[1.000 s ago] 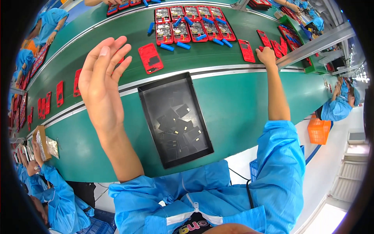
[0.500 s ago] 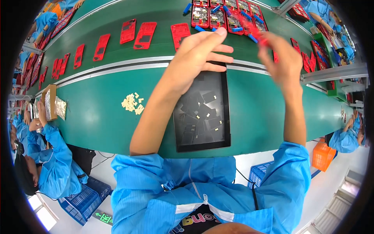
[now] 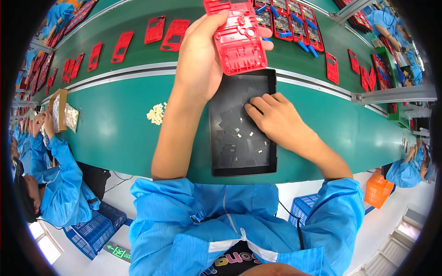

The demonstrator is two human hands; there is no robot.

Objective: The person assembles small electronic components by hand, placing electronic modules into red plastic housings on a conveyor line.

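My left hand (image 3: 199, 60) is closed around a red plastic casing half (image 3: 239, 39), its ribbed inner side facing up. The thumb lies along the casing's left edge, and fingertips show past its right edge. Below it, a shallow black tray (image 3: 275, 158) lies on the green bench, holding thin dark rectangular sheets (image 3: 228, 154) and a few tiny pale pieces. My right hand (image 3: 278, 119) reaches over the tray's right side with curled fingers, the tips down at the sheets. Whatever is between those fingertips is hidden.
Loose cream-coloured bits (image 3: 156, 114) are heaped left of my left forearm. Beyond a metal rail, red casings (image 3: 122, 47) lie spaced along a green belt. Red trays of circuit boards (image 3: 294, 27) with blue cylinders stand behind. A metal post (image 3: 396, 94) juts in at right. Co-workers sit both sides.
The red casing, blurred by my right hand at the far trays before, is now in my left hand. My right hand has come back and down to the black tray.
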